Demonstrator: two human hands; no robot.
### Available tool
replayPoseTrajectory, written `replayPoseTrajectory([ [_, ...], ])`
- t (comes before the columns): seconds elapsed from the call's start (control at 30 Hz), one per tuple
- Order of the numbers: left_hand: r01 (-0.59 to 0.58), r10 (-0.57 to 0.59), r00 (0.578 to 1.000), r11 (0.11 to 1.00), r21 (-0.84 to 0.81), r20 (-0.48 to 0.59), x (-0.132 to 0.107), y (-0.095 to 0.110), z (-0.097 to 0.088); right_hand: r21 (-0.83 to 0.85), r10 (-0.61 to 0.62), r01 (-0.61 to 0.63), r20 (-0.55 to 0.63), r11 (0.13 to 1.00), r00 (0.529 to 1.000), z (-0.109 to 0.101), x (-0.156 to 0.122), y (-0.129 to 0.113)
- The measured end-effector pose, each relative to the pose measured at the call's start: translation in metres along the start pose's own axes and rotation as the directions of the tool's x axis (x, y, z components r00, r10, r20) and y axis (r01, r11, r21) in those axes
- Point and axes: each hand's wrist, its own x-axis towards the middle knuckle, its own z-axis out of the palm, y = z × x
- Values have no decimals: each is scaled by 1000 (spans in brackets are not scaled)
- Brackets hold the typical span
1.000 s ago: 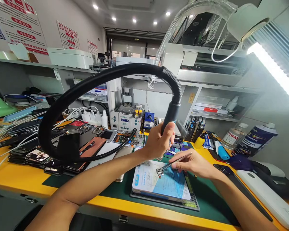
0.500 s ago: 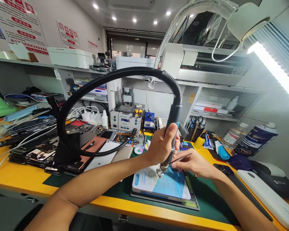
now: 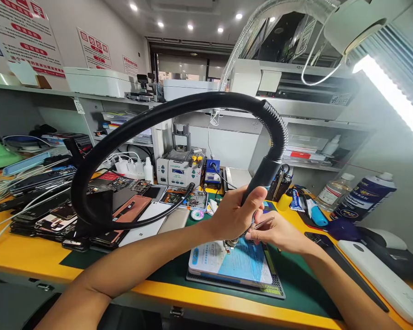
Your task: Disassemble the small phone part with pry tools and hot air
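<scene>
My left hand (image 3: 236, 211) is wrapped around the dark handle of a hot air gun (image 3: 263, 176). Its nozzle points down, tilted, at a small circuit part (image 3: 227, 248) on a blue and white box (image 3: 209, 263). A thick black hose (image 3: 151, 114) loops from the handle's top over to the left. My right hand (image 3: 273, 231) pinches a pair of tweezers (image 3: 263, 223) beside the nozzle; their tips are hidden behind the left hand and the gun. The box lies on a grey perforated plate (image 3: 278, 288) over a green mat (image 3: 299, 293).
Stacked phones and phone parts (image 3: 55, 215) cover the bench's left side. A white-fronted station (image 3: 181, 172) stands at the back. On the right are a spray can (image 3: 365, 197), a clear bottle (image 3: 335, 192) and a long white device (image 3: 382, 279). A bright lamp (image 3: 392, 101) hangs above right.
The hot air gun's upper end has tilted to the right, and its hose has swung with it. My left hand has shifted slightly right; the right hand stays nearly still with the tweezers.
</scene>
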Motion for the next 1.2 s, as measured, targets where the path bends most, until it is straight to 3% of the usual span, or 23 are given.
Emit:
replayPoseTrajectory([
  [0.27, -5, 10, 997, 998, 55, -77, 7, -4, -9, -14, 13, -13, -10, 1000, 1000, -4, 0, 10],
  [0.43, 4, -3, 998, 1000, 5, -63, 5, -1, -3, -23, 9, -9, -15, 1000, 1000, -3, 0, 5],
  [0.67, -81, 80, 988, 997, -1, -132, 5, -3, -4, -51, 9, -10, -20, 999, 1000, -2, 0, 4],
  [0.87, -101, 105, 993, 992, 76, -45, 4, -7, -9, -34, 1, -1, -12, 999, 1000, -3, 0, 6],
  [1.0, -84, 84, 996, 996, 40, 8, 0, -5, -4, -7, -23, 23, -6, 1000, 1000, -2, 0, 6],
  [1.2, -42, 39, 997, 998, -46, -62, 3, -2, 0, 9, -26, 26, -2, 1000, 1000, -1, 1, 8],
])
